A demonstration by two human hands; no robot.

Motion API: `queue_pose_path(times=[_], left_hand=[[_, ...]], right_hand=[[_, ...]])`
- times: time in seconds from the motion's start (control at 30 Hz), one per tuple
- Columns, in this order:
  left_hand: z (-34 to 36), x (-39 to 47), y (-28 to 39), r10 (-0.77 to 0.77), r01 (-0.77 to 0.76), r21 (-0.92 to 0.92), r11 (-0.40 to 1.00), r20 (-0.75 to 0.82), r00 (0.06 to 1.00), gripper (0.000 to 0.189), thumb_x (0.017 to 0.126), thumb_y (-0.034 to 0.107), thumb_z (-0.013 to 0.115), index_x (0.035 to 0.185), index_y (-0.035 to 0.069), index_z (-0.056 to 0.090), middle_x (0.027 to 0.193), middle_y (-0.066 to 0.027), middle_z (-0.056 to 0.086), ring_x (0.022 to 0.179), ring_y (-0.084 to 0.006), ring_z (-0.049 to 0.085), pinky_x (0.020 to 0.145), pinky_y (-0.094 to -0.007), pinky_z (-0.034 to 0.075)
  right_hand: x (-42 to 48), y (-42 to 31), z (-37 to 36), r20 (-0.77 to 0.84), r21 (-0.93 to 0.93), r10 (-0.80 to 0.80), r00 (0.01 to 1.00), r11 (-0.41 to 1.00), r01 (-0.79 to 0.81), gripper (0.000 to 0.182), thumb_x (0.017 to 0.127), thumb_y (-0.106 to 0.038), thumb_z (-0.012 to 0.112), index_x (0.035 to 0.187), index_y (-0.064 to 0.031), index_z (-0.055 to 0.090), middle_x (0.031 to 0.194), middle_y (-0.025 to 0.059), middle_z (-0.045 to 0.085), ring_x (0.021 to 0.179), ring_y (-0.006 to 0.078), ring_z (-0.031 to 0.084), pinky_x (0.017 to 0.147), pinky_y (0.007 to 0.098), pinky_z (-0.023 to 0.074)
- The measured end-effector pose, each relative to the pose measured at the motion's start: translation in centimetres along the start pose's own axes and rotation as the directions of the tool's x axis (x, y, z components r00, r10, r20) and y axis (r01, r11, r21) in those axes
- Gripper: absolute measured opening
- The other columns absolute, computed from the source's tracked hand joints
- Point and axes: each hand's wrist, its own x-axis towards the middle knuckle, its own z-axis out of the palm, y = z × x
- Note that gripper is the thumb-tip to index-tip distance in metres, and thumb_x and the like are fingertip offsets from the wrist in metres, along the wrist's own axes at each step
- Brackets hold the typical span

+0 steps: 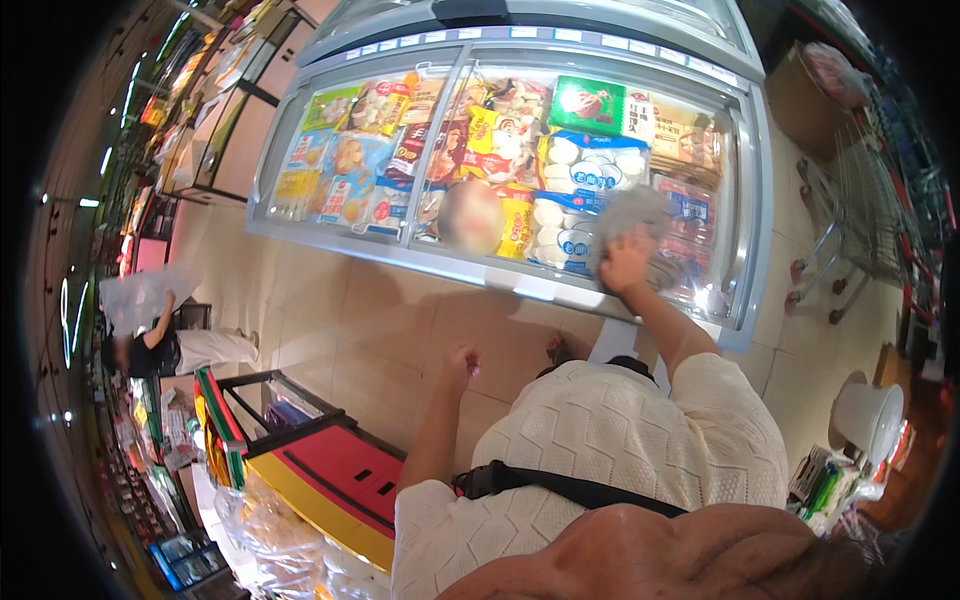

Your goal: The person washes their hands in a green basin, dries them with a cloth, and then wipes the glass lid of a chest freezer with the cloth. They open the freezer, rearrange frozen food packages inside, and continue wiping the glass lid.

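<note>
My right hand (pixel 627 259) presses a grey cloth (pixel 643 217) on the glass lid of a chest freezer (pixel 480 274), near its front right part; the cloth is blurred. Under the glass lie blue-and-white bags of white buns (pixel 596 161), a green box (pixel 587 103), yellow bags (pixel 501 142) and trays of packed food (pixel 686 214). My left hand (pixel 466 361) hangs over the floor in front of the freezer, fingers curled; whether it holds anything is not clear.
A wire shopping cart (pixel 862 202) stands at the right near a cardboard box (pixel 806 105). At the lower left are a red-and-yellow stand (pixel 345 480) and clear plastic bags. A person (pixel 161 349) at the far left holds a translucent sheet or bag. A white bucket (pixel 870 416) is at the right.
</note>
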Motion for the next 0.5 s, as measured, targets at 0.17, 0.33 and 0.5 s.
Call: queue_pose_path(times=[0.17, 0.33, 0.5], left_hand=[[1.7, 7.6, 4.8, -0.059, 0.062, 0.035, 0.997, -0.063, 0.996, 0.016, 0.088, 0.020, 0.058, 0.092, 0.005, 0.054, 0.071, -0.0065, 0.056, 0.058, -0.0165, 0.054, 0.048, -0.0288, 0.044], [2.8, 12.2, 8.3, -0.071, 0.117, 0.158, 0.980, -0.269, 0.961, 0.026, 0.087, 0.026, 0.059, 0.103, 0.006, 0.051, 0.085, -0.0094, 0.057, 0.063, -0.0181, 0.055, 0.051, -0.0306, 0.047], [-1.2, 17.7, 10.1, -0.079, 0.113, 0.053, 0.992, -0.434, 0.897, 0.043, 0.084, 0.037, 0.060, 0.115, 0.010, 0.048, 0.094, -0.0092, 0.055, 0.072, -0.0200, 0.055, 0.063, -0.0346, 0.050]], right_hand=[[1.2, -11.6, 2.5, 0.365, 0.139, -0.543, 0.757, 0.835, 0.532, 0.037, 0.069, -0.015, 0.062, 0.106, -0.0157, 0.065, 0.138, 0.0124, 0.042, 0.138, 0.0379, 0.020, 0.106, 0.0638, 0.0180], [1.0, -8.3, 1.7, 0.181, 0.340, -0.612, 0.770, 0.774, 0.535, 0.044, 0.069, -0.016, 0.061, 0.114, -0.0184, 0.062, 0.142, 0.0105, 0.039, 0.138, 0.0361, 0.024, 0.106, 0.0620, 0.0200], [0.2, 3.2, -3.4, 0.090, 0.198, -0.301, 0.949, 0.940, 0.279, 0.041, 0.063, -0.016, 0.065, 0.103, -0.0106, 0.059, 0.134, 0.0183, 0.043, 0.134, 0.0437, 0.026, 0.105, 0.0635, 0.0200]])
